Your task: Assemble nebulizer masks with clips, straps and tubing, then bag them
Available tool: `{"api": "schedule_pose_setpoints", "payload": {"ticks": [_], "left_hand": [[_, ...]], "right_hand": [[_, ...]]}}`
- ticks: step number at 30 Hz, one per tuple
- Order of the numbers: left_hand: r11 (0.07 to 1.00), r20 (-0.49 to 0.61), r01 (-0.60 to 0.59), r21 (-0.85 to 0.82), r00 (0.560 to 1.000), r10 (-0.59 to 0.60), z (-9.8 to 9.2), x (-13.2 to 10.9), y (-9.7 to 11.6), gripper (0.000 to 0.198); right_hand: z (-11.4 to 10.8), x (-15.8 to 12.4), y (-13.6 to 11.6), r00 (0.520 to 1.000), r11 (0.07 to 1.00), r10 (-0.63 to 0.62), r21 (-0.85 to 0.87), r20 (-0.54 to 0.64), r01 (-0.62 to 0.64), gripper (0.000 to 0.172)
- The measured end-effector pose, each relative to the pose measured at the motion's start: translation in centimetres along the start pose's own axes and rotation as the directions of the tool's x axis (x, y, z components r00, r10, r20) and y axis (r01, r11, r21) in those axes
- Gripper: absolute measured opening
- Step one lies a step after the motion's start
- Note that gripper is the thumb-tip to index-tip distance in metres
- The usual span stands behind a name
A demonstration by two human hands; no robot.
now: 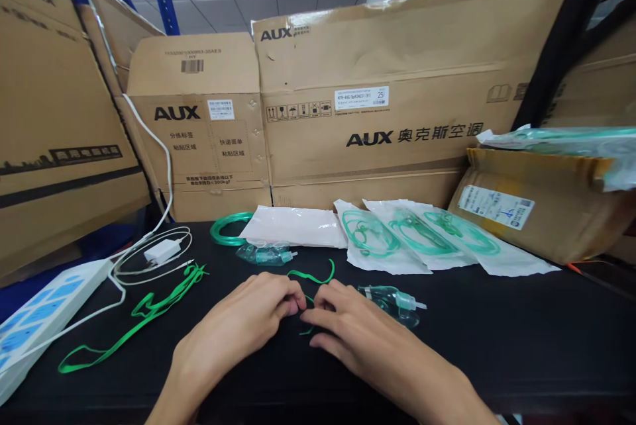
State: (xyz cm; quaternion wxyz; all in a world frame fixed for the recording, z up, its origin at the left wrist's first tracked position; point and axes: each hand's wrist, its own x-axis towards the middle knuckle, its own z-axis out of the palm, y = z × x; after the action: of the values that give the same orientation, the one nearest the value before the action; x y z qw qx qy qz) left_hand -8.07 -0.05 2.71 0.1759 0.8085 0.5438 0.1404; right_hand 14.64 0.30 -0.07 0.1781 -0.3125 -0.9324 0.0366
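Note:
A thin green elastic strap (312, 277) curves up from between my two hands at the middle of the black table. My left hand (248, 311) is closed, with thumb and fingertips pinched together on the strap. My right hand (348, 319) meets it from the other side, its fingers bent around the strap; its thumb stands a little apart, and the exact grip is partly hidden. Just beyond my right hand lies a clear green oxygen mask (392, 299), partly covered by that hand. Another clear mask (265, 255) lies behind my left hand.
Left: green straps (163, 302), a white power strip (54, 312), a charger (163, 251) with cable. At the back: coiled green tubing (218, 230), a white packet (295, 225), bagged tubing sets (372, 236). Cardboard boxes (308, 167) wall the rear; another box (556, 233) stands right.

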Motion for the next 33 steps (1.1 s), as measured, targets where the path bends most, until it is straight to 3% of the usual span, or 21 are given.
{"api": "schedule_pose_setpoints", "payload": {"ticks": [4,7,11,14,17,20,22,24,27,30,33], "left_hand": [[0.997,-0.026,-0.064,-0.052,0.998,0.063,0.1,0.4,0.2,0.023],[0.985,-0.115,-0.123,-0.123,0.987,0.109,0.4,0.9,0.9,0.029],[0.963,-0.155,-0.160,-0.215,0.980,0.128,0.9,1.7,2.1,0.032],[0.950,-0.175,-0.164,-0.264,0.977,0.120,1.1,2.3,2.7,0.033],[0.925,-0.212,-0.170,-0.339,0.972,0.101,1.1,2.7,2.9,0.025],[0.891,-0.242,-0.172,-0.420,0.967,0.073,1.0,2.9,3.0,0.021],[0.882,-0.258,-0.181,-0.436,0.964,0.070,0.9,3.0,2.9,0.022],[0.885,-0.273,-0.192,-0.424,0.959,0.077,0.9,2.9,2.9,0.022],[0.882,-0.284,-0.197,-0.428,0.956,0.075,0.8,2.8,3.1,0.022],[0.876,-0.296,-0.207,-0.435,0.952,0.078,0.7,2.7,3.4,0.022],[0.871,-0.305,-0.217,-0.441,0.949,0.082,0.4,2.5,3.7,0.022]], "right_hand": [[0.6,0.7,-0.3,1.000,0.997,0.014,0.082,-0.025,-0.012,0.014],[-0.3,1.2,0.4,0.984,0.955,0.130,0.283,-0.124,-0.091,0.012],[-2.1,1.6,1.6,0.936,0.756,0.308,0.641,-0.172,-0.131,0.009],[-2.9,1.7,1.9,0.914,0.632,0.371,0.766,-0.164,-0.119,0.012],[-3.4,1.6,2.2,0.893,0.730,0.397,0.663,-0.213,-0.167,0.015],[-3.6,0.3,3.5,0.869,0.891,0.409,0.328,-0.278,-0.314,0.029],[-3.5,-1.3,4.9,0.874,0.900,0.436,0.119,-0.213,-0.420,0.040],[-3.4,-2.8,6.3,0.880,0.882,0.471,0.036,-0.066,-0.469,0.043],[-3.6,-3.7,7.5,0.872,0.868,0.487,0.084,0.044,-0.489,0.042],[-4.5,-2.4,6.9,0.856,0.846,0.513,0.207,-0.067,-0.491,0.043],[-5.5,-0.6,5.3,0.826,0.779,0.538,0.476,-0.170,-0.409,0.046]]}}
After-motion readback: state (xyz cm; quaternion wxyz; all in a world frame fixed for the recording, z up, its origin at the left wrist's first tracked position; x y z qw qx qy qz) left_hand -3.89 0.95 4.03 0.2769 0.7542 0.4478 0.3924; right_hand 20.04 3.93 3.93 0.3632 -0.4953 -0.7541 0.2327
